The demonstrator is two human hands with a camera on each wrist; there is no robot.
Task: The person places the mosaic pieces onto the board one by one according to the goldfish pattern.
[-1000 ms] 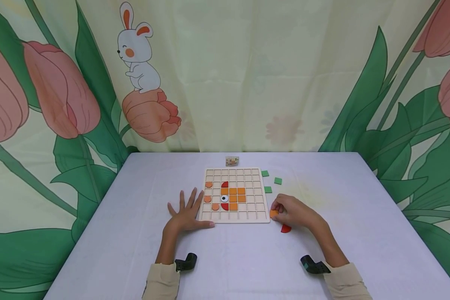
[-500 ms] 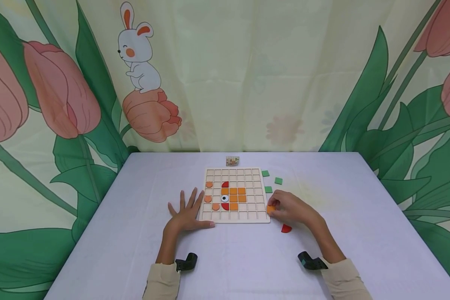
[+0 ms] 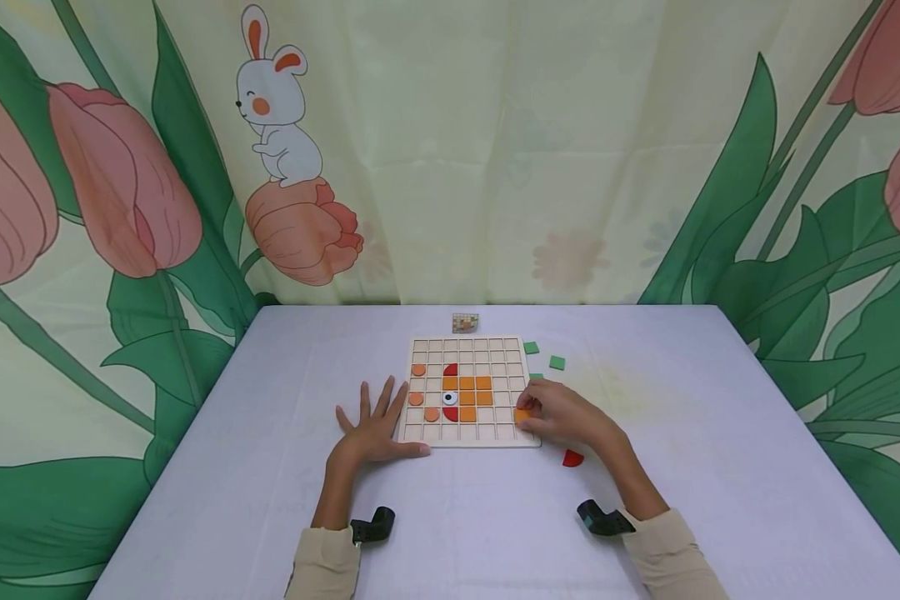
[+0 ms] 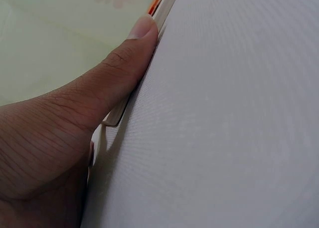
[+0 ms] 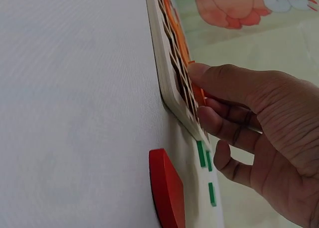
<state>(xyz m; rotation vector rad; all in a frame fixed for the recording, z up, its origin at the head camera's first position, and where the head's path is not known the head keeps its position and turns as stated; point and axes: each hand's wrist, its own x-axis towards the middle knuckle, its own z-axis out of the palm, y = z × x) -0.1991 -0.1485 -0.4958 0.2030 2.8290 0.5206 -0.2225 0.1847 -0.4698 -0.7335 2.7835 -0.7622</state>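
Observation:
A pale wooden grid board (image 3: 427, 433) lies on the table, with orange squares (image 3: 467, 383), orange discs (image 3: 431, 414), two red quarter-round tiles (image 3: 451, 369) and a white eye disc (image 3: 449, 398) in its cells. My left hand (image 3: 375, 432) is spread at the board's left front corner, thumb along the front edge; in the left wrist view the thumb (image 4: 114, 71) touches that edge. Over the board's right side my right hand (image 3: 562, 411) pinches an orange square tile (image 3: 522, 415) between thumb and fingers. The right wrist view shows this tile (image 5: 198, 94) tilted, partly hidden by the fingertips.
A loose red quarter-round tile (image 3: 572, 458) lies on the table in front of my right hand. Several green squares (image 3: 557, 362) lie right of the board, one partly covered by the hand. Behind the board stands a small patterned card (image 3: 465, 322). A printed curtain (image 3: 465, 167) hangs behind the table.
My right hand has carried the orange square tile leftward, from the table beside the board to above its right columns. The left hand has stayed in place.

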